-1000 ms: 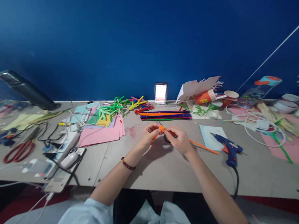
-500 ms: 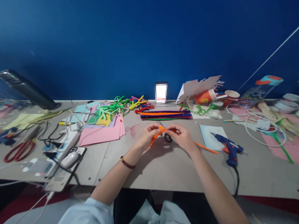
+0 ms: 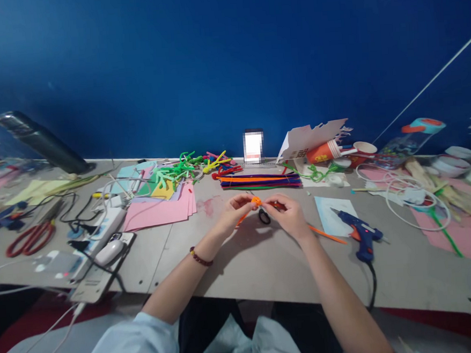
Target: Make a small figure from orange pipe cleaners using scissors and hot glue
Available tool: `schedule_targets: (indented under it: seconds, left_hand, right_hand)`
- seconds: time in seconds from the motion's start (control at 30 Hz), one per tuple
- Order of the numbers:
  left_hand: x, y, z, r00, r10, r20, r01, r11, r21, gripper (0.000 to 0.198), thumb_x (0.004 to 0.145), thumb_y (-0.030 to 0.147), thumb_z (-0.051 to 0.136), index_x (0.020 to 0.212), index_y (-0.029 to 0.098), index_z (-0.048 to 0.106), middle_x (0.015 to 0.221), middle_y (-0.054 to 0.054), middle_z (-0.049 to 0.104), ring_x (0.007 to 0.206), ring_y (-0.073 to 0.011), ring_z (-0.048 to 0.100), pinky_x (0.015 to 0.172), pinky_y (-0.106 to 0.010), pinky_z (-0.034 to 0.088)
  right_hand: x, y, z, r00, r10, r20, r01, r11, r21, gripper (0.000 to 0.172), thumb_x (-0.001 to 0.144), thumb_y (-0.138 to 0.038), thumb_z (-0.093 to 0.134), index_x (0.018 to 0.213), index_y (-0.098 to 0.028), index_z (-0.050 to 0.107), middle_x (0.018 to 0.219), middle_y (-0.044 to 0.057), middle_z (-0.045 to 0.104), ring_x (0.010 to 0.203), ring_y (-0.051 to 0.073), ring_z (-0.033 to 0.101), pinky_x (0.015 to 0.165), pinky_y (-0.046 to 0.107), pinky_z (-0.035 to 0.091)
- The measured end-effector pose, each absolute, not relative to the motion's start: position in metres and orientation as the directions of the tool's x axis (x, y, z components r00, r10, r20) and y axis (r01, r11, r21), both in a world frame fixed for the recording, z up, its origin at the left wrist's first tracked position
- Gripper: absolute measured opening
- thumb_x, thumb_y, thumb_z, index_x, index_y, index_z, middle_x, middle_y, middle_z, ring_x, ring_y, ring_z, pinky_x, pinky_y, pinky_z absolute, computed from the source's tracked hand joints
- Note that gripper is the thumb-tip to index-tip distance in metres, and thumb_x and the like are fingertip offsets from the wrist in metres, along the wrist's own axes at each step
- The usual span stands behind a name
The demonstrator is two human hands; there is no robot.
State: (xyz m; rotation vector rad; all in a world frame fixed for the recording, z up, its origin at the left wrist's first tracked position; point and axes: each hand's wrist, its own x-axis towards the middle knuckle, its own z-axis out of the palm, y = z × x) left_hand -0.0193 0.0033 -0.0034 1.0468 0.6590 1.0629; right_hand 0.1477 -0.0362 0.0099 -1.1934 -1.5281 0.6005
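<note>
Between my two hands is an orange pipe cleaner (image 3: 256, 202), coiled into a small bundle, with a loose end hanging below my left fingers. My left hand (image 3: 235, 213) pinches the bundle from the left. From the right, my right hand (image 3: 287, 215) grips it with thumb and fingers pressed together. Black-handled scissors (image 3: 264, 216) lie on the table just below and behind the bundle, partly hidden by my hands. Another orange length (image 3: 329, 235) shows beyond my right wrist; whether it joins the bundle is hidden.
A stack of coloured pipe cleaners (image 3: 262, 181) lies behind my hands. To the right rests a blue glue gun (image 3: 360, 232) on light-blue paper. Pink paper (image 3: 157, 211), a power strip (image 3: 100, 237), a phone (image 3: 92, 286) and red-handled scissors (image 3: 32, 238) are on the left.
The orange bundle looks more compact, and the loose end under my left fingers shows less. My hands stay in nearly the same place.
</note>
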Motion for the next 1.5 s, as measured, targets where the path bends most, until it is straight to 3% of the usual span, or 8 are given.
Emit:
schedule_targets:
  seconds: [0.53,1.2,1.33,1.5]
  left_hand:
    - [-0.020,0.001,0.003,0.334,0.941,0.056,-0.353,0.070,0.933,0.023,0.064,0.030,0.077,0.078,0.015,0.067,0.077,-0.003,0.068,0.070,-0.0111,0.061,0.073,-0.026,0.048]
    - [-0.019,0.001,0.011,0.463,0.876,-0.136,-0.371,0.330,0.868,0.020,0.055,0.026,0.081,0.067,0.015,0.068,0.065,-0.002,0.066,0.058,-0.0106,0.059,0.063,-0.024,0.048]
    - [-0.022,0.001,0.011,0.534,0.833,-0.146,-0.360,0.380,0.852,0.020,0.056,0.026,0.081,0.067,0.015,0.068,0.066,-0.002,0.067,0.058,-0.0102,0.058,0.062,-0.023,0.047]
    - [-0.025,0.000,0.010,0.641,0.752,-0.151,-0.349,0.462,0.815,0.023,0.058,0.027,0.079,0.072,0.013,0.068,0.062,-0.002,0.063,0.055,-0.0102,0.057,0.058,-0.022,0.045]
  right_hand:
    - [0.148,-0.038,0.012,-0.001,0.873,0.488,0.461,0.434,-0.774,0.014,0.082,-0.032,0.059,0.074,-0.021,0.065,0.074,0.004,0.063,0.068,0.016,0.059,0.063,0.028,0.048]
    - [0.150,-0.035,0.011,-0.035,0.859,0.510,0.452,0.469,-0.759,0.015,0.081,-0.035,0.064,0.073,-0.023,0.067,0.074,0.004,0.066,0.075,0.019,0.058,0.065,0.032,0.045]
    - [0.150,-0.035,0.010,-0.017,0.898,0.439,0.388,0.411,-0.825,0.017,0.078,-0.039,0.066,0.074,-0.023,0.069,0.076,0.005,0.067,0.076,0.019,0.059,0.066,0.031,0.046]
    - [0.148,-0.036,0.006,0.014,0.972,0.233,0.113,0.230,-0.967,0.031,0.068,-0.047,0.072,0.084,-0.021,0.067,0.081,0.004,0.067,0.071,0.017,0.060,0.062,0.029,0.048]
